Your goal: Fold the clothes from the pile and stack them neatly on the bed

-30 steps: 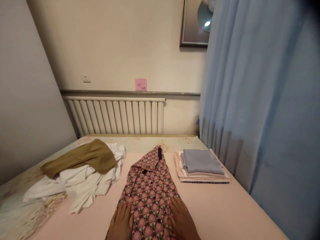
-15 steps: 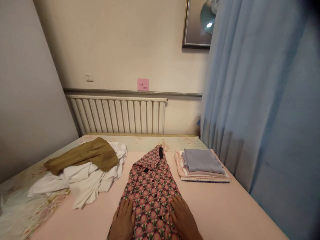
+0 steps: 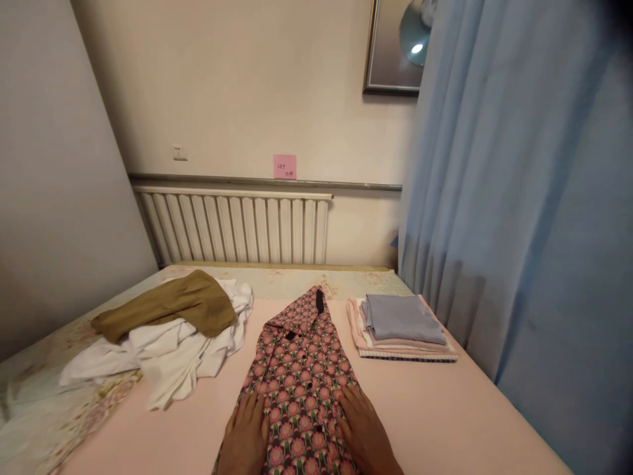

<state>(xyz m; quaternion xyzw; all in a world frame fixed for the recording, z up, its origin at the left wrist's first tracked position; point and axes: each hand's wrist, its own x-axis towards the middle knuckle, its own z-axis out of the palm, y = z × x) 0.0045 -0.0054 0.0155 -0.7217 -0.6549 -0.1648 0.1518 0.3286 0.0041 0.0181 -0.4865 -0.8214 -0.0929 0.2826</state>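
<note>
A dark shirt with a pink flower print [image 3: 301, 376] lies lengthwise on the pink sheet [image 3: 420, 409], black buttons down its front. Its upper part is folded over into a point at the far end, and the near end runs out of view. My left hand [image 3: 246, 432] rests flat on the shirt's left edge, fingers stretched forward. On the right edge lies my right hand [image 3: 364, 429], also flat with its fingers extended. Neither hand grips the cloth.
To the left is a loose heap of white clothes [image 3: 182, 363] with a brown garment [image 3: 173, 307] on top. A stack of folded clothes [image 3: 403, 323] sits at the right, beside a blue curtain [image 3: 475, 198]. A radiator [image 3: 237, 227] stands behind the bed.
The whole view has shifted very slightly. Both hands stay in the same place on the shirt, and the shirt keeps its shape.
</note>
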